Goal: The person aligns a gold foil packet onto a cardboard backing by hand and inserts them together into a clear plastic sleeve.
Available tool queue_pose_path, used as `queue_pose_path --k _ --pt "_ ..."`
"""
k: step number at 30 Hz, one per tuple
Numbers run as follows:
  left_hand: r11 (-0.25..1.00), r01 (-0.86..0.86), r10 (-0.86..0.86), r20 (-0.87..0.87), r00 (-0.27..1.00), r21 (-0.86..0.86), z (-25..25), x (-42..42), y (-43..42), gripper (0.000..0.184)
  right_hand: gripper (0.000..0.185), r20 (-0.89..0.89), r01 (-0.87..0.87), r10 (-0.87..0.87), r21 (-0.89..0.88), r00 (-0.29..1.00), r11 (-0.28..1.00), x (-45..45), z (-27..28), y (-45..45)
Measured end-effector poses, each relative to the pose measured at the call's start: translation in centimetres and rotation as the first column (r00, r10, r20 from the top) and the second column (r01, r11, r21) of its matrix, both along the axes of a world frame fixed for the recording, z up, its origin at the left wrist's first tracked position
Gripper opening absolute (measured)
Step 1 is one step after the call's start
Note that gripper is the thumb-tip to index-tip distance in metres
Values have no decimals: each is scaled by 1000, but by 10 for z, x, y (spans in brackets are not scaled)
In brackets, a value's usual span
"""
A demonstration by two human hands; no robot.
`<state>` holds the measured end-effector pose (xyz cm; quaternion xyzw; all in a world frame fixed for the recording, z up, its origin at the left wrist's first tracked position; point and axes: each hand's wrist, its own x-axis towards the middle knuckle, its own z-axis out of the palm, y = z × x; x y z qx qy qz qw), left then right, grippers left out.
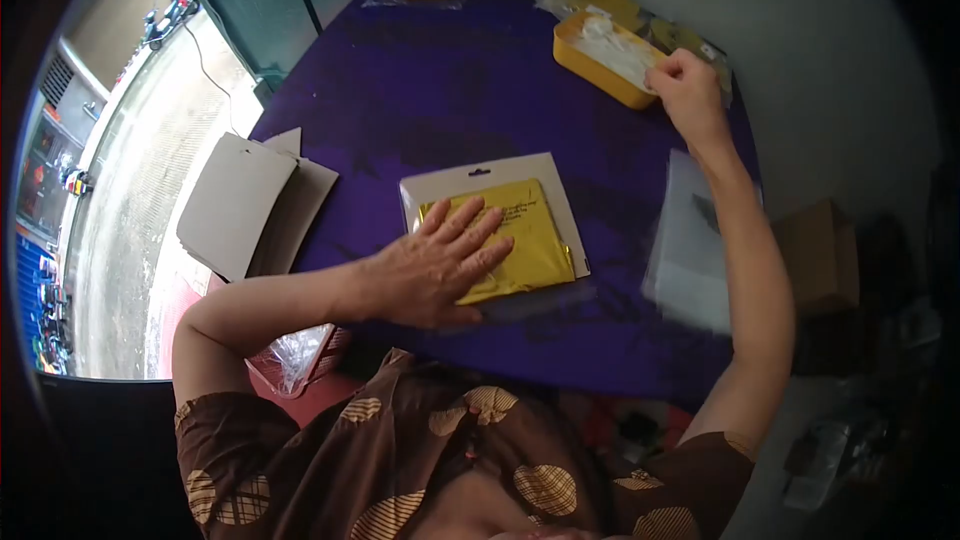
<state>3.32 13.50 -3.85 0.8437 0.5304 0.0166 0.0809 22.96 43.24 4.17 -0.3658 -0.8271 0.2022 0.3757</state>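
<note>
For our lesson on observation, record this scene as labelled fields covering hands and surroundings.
Left hand: spread on a shiny yellow rectangular packet
Under packet: pale flat card
Right hand: fingers bunched at the rim of a yellow oblong tray
Tray contents: white material
Surface: purple table
Left side: stacked pale cards
Right side: translucent flat sleeves

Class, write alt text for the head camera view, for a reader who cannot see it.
A person's left hand lies flat on a yellow packet on a purple table; the right hand is at a yellow tub's rim.
</note>
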Motion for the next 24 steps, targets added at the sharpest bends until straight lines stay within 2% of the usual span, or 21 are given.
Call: queue_pose_path --k 3,5,6,7,9,10,16,20,24 --pt "996 93 -93 -21 995 6 3 -12 5 82 10 33 -128 138 -216 990 968 37 2 -68" --pt "995 97 -97 -32 995 -23 10 -11 6 81 7 -60 -193 185 -408 981 892 57 -6 -107" --pt "993 121 -121 13 993 -11 17 -11 4 79 10 -85 -216 199 -411 976 886 68 -14 -125" --pt "996 71 -67 82 994 -45 20 -7 5 80 13 -110 -240 213 -412 971 879 78 -22 -141" --pt "992 -28 53 210 976 -122 23 3 10 82 17 116 -268 288 -161 951 950 95 -26 -167" --pt "995 -37 60 244 968 -97 26 8 13 77 16 106 -261 277 -146 955 954 100 -28 -180" --pt "967 -228 215 117 970 117 -9 40 41 71 18 154 -215 225 -82 962 973 121 -50 -224" --pt "943 -244 228 93 969 225 -41 40 45 85 20 216 -240 237 -13 947 971 125 -69 -230" --pt "940 -248 205 193 960 233 -40 38 43 91 23 287 -272 247 49 925 961 122 -81 -231"
